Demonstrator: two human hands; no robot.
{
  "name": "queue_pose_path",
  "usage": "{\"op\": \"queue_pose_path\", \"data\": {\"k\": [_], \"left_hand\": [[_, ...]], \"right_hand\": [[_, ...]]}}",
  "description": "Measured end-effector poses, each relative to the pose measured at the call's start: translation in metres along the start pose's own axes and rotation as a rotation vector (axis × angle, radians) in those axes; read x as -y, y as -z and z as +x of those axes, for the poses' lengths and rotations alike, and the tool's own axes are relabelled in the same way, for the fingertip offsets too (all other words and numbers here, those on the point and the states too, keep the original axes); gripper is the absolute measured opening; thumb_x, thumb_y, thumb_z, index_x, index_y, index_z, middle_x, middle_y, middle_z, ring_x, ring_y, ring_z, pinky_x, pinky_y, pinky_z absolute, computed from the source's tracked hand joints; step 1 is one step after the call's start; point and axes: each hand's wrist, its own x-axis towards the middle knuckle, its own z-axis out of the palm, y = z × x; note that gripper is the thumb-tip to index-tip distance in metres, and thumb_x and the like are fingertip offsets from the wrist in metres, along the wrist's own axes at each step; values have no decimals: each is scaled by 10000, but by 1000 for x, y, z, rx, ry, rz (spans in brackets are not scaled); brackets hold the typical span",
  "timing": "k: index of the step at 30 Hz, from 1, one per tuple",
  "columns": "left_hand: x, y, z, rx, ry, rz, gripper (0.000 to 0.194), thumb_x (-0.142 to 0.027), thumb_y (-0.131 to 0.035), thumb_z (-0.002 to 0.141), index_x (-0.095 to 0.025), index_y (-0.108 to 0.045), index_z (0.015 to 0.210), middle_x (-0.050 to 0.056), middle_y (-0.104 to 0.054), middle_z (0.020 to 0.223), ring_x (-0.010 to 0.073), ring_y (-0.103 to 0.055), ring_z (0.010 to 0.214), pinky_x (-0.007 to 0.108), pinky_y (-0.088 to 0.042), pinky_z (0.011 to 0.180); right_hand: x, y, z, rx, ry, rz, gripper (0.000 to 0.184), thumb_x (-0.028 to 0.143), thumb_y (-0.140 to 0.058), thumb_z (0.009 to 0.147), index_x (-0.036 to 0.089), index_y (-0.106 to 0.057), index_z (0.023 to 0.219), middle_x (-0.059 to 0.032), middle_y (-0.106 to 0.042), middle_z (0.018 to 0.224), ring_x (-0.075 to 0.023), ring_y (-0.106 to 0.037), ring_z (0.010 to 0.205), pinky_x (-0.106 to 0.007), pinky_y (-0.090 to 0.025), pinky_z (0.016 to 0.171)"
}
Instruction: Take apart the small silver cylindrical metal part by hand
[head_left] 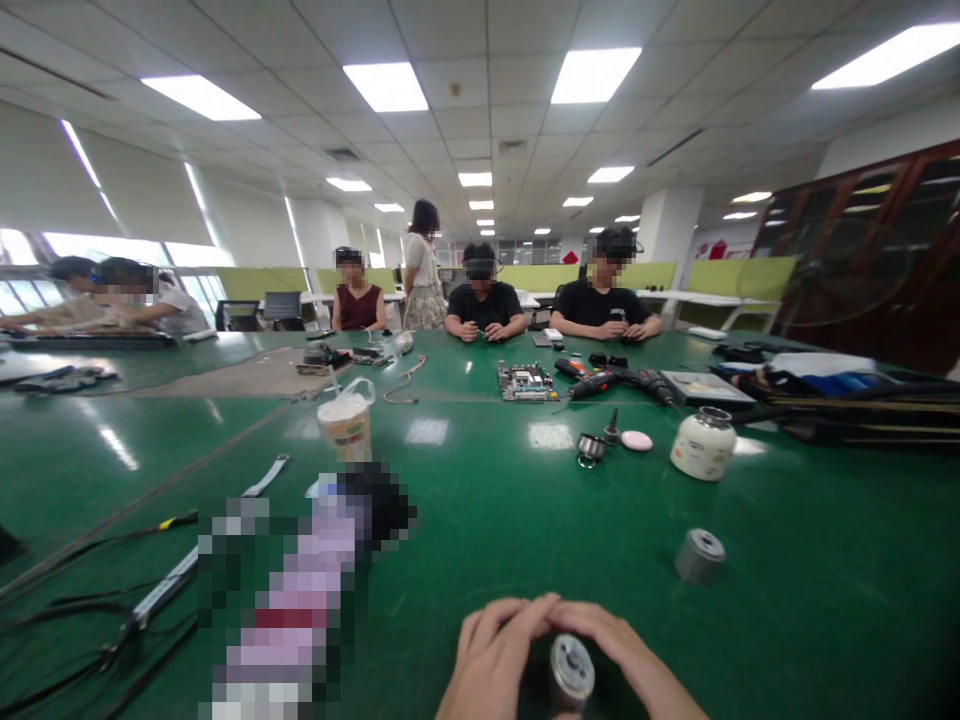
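Note:
A short silver metal cylinder [572, 668] with a round, holed top stands between my two hands at the bottom of the view. My left hand [489, 655] curves along its left side, fingers stretched forward. Around the right side reaches my right hand [626, 645], its fingers extended so that the tips of both hands meet beyond the cylinder. A gap shows between the cylinder and the fingers; a fingertip appears at its lower edge, but whose hand it belongs to I cannot tell. A similar metal cylinder [701, 556] sits farther right on the green table [465, 520].
Ahead right are a cream jar [703, 444], a pink disc [637, 441] and small metal parts [591, 449]. Beyond lie a circuit board [525, 381] and power tools [596, 384]. At left stand a drink cup [348, 424] and cables [82, 605]. People sit across the table.

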Motion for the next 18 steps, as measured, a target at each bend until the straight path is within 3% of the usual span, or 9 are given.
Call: {"op": "queue_pose_path", "data": {"k": [3, 5, 8, 12, 18], "left_hand": [[0, 3, 1, 34, -109, 2, 621, -438, -599, 907, -347, -353, 1469, 82, -527, 1426, 294, -460, 1300, 451, -409, 1060], [-5, 4, 1, -23, -124, 21, 537, -452, -566, 925, -369, -415, 1434, 69, -515, 1439, 293, -442, 1316, 464, -399, 1071], [-14, 5, 1, -116, -99, 25, 464, -476, -612, 888, -394, -534, 1338, 66, -513, 1432, 311, -440, 1302, 508, -394, 1063], [-19, 8, 2, -156, -105, -73, 381, -346, -669, 863, -378, -625, 1240, 66, -550, 1355, 297, -441, 1272, 500, -386, 1061], [-26, 8, 13, -175, 39, -206, 211, -201, -669, 822, -307, -755, 982, 78, -608, 1148, 266, -505, 1142, 469, -442, 975]], "right_hand": [[-8, -6, 0, 4, -38, -20, 603, 354, -753, 744, 247, -593, 1315, -135, -602, 1337, -312, -567, 1224, -423, -441, 1045], [-9, -7, 0, 0, -69, -4, 640, 368, -747, 763, 253, -551, 1361, -127, -558, 1388, -300, -543, 1256, -414, -426, 1062], [-2, -6, 1, 10, -106, 27, 692, 361, -745, 772, 248, -494, 1407, -117, -539, 1409, -278, -537, 1266, -378, -440, 1052], [8, -4, 4, 9, -143, 69, 632, 300, -729, 776, 235, -528, 1371, -115, -568, 1381, -278, -558, 1245, -353, -466, 1026], [2, -7, 7, -3, -150, 60, 577, 265, -778, 700, 217, -600, 1247, -103, -715, 1147, -277, -663, 1085, -344, -511, 954]]}}
